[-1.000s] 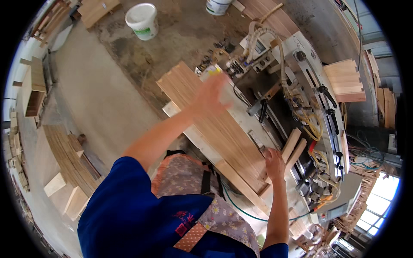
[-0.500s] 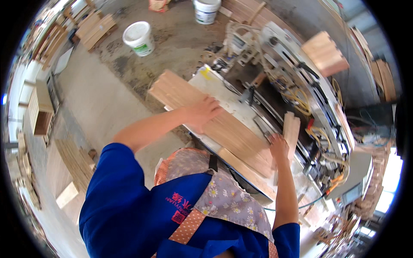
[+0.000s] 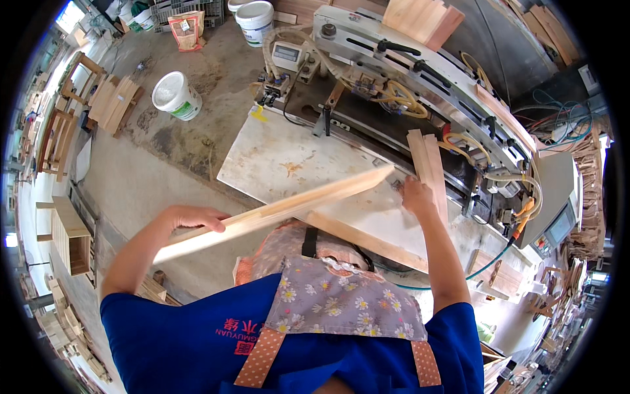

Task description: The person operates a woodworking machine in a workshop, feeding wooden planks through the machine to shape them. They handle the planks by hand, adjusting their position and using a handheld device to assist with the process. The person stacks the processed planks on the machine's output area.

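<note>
A long pale wooden board (image 3: 295,202) is tilted up on edge, crossing from my left side to the middle of the white worktable (image 3: 315,157). My left hand (image 3: 197,220) grips its near left end, thumb along the upper edge. Just past the board's far end, my right hand (image 3: 418,197) is closed over the table. A small dark thing shows at its fingers, too blurred to name. Beside that hand, two narrow wooden pieces (image 3: 430,167) lean by the machine. Along the table's front edge lies a narrow wooden strip (image 3: 364,240).
Behind the table runs a long machine (image 3: 420,72) with hoses and black lever handles; a wooden block (image 3: 423,20) sits on top. A grey control box (image 3: 554,210) stands at the right. A white bucket (image 3: 176,95) and a paper sack (image 3: 187,31) stand on the floor.
The board has swung from lying flat across the table to standing on edge, pulled toward my left. My left hand has moved down and left with it. My view has turned too.
</note>
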The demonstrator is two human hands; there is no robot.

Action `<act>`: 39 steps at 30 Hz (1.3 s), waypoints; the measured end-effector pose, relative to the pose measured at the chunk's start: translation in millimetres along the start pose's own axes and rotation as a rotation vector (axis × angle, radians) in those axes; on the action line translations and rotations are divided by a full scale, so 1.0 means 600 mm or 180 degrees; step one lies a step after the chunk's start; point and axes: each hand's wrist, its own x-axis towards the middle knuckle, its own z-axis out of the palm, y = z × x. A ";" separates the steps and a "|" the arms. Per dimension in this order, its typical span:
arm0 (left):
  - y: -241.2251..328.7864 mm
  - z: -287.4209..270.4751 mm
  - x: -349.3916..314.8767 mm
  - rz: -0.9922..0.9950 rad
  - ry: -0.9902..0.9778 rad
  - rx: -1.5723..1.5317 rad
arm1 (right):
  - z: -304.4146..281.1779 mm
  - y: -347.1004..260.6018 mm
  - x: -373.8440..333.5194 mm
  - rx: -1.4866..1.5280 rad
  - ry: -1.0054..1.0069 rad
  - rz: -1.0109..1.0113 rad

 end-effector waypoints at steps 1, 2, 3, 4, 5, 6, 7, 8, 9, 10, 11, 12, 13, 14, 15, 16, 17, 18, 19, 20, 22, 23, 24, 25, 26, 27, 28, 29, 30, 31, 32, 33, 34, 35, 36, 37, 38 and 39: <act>-0.017 0.017 0.006 -0.0245 0.0067 -0.0246 | 0.003 0.003 -0.006 0.0006 0.0004 -0.0010; -0.028 0.036 0.009 -0.0507 0.0154 -0.0490 | 0.007 0.006 -0.010 0.0034 0.0007 -0.0033; -0.036 0.054 0.022 -0.0391 -0.0094 -0.0574 | 0.010 0.009 -0.012 0.0098 0.0000 -0.0037; -0.066 0.067 0.045 -0.0289 -0.0026 -0.0558 | 0.013 0.012 -0.014 0.0164 -0.0008 -0.0044; -0.054 0.082 0.055 -0.0245 0.0120 -0.0203 | 0.017 0.018 -0.018 0.0242 -0.0014 -0.0019; -0.045 0.099 0.062 -0.0191 0.0277 0.0132 | 0.019 0.021 -0.021 0.0302 0.0053 -0.0025; -0.058 0.104 0.076 0.0224 0.0637 0.0129 | 0.021 0.024 -0.026 0.0363 0.0119 -0.0030; -0.054 0.109 0.075 0.0259 0.0723 -0.0032 | 0.021 0.025 -0.032 0.0412 0.0182 -0.0044; -0.047 0.111 0.074 0.0293 0.0807 -0.0194 | 0.020 0.026 -0.040 0.0497 0.0343 -0.0031; -0.041 0.112 0.074 0.0326 0.0889 -0.0355 | 0.019 0.025 -0.052 0.0582 0.0502 -0.0015; -0.037 0.115 0.075 0.0381 0.0958 -0.0346 | 0.015 0.020 -0.062 0.0675 0.0664 -0.0012; -0.037 0.118 0.079 0.0432 0.1030 -0.0351 | 0.015 0.014 -0.071 0.1083 0.0708 -0.0032; -0.037 0.120 0.084 0.0481 0.1101 -0.0355 | 0.015 0.008 -0.079 0.1491 0.0744 -0.0050; -0.032 0.125 0.093 0.0565 0.1198 -0.0511 | 0.016 0.001 -0.088 0.1904 0.0781 -0.0060; -0.025 0.131 0.108 0.0660 0.1293 -0.0658 | 0.022 -0.013 -0.092 0.2660 0.0462 -0.0129; -0.016 0.136 0.126 0.0753 0.1389 -0.0806 | 0.032 -0.031 -0.093 0.3409 0.0122 -0.0201; -0.004 0.134 0.149 0.0834 0.1516 -0.0762 | 0.043 -0.050 -0.093 0.4160 -0.0226 -0.0260; 0.006 0.134 0.173 0.0912 0.1656 -0.0733 | 0.057 -0.074 -0.090 0.4658 -0.0633 -0.0302; 0.019 0.129 0.198 0.0934 0.1593 -0.0849 | 0.066 -0.096 -0.086 0.5145 -0.1049 -0.0328; 0.031 0.126 0.220 0.0960 0.1530 -0.0980 | 0.059 -0.117 -0.089 0.5451 -0.1328 -0.0232; 0.067 0.134 0.250 0.1144 0.1460 -0.1206 | 0.050 -0.153 -0.087 0.5958 -0.1720 -0.0081; 0.089 0.140 0.264 0.1294 0.1440 -0.1304 | 0.054 -0.171 -0.079 0.6166 -0.1832 -0.0015; 0.108 0.146 0.278 0.1447 0.1411 -0.1421 | 0.057 -0.188 -0.072 0.6353 -0.1953 0.0063; 0.130 0.147 0.288 0.1326 0.1631 -0.1187 | 0.057 -0.205 -0.067 0.6589 -0.1926 0.0089; 0.155 0.146 0.300 0.1201 0.1836 -0.0958 | 0.060 -0.220 -0.059 0.6820 -0.1897 0.0130; 0.171 0.146 0.305 0.1072 0.2046 -0.0730 | 0.062 -0.228 -0.053 0.7047 -0.1874 0.0165; 0.164 0.139 0.328 0.1159 0.2179 -0.0657 | 0.076 -0.231 -0.039 0.6765 -0.1590 0.0152; 0.146 0.128 0.362 0.1247 0.2326 -0.0587 | 0.095 -0.235 -0.022 0.6472 -0.1323 0.0122; 0.144 0.126 0.375 0.1334 0.2461 -0.0508 | 0.099 -0.235 -0.009 0.6180 -0.1053 0.0102; 0.138 0.124 0.385 0.1405 0.2595 -0.0511 | 0.101 -0.233 0.005 0.6042 -0.1105 0.0081; 0.137 0.127 0.387 0.1469 0.2721 -0.0513 | 0.094 -0.231 0.015 0.5904 -0.1158 0.0071; 0.135 0.128 0.389 0.1534 0.2846 -0.0513 | 0.088 -0.231 0.022 0.5767 -0.1209 0.0062; 0.134 0.121 0.390 0.1340 0.2898 -0.0366 | 0.083 -0.234 0.026 0.5833 -0.1223 0.0150; 0.135 0.110 0.390 0.1156 0.2952 -0.0231 | 0.073 -0.238 0.025 0.5885 -0.1235 0.0231; 0.136 0.101 0.392 0.0972 0.3000 -0.0096 | 0.067 -0.241 0.027 0.5936 -0.1245 0.0314; 0.134 0.095 0.401 0.1081 0.3041 -0.0065 | 0.068 -0.241 0.035 0.5834 -0.1252 0.0409; 0.137 0.090 0.409 0.1202 0.3095 -0.0030 | 0.065 -0.239 0.046 0.5734 -0.1250 0.0484; 0.139 0.085 0.416 0.1323 0.3147 0.0007 | 0.063 -0.238 0.055 0.5633 -0.1246 0.0559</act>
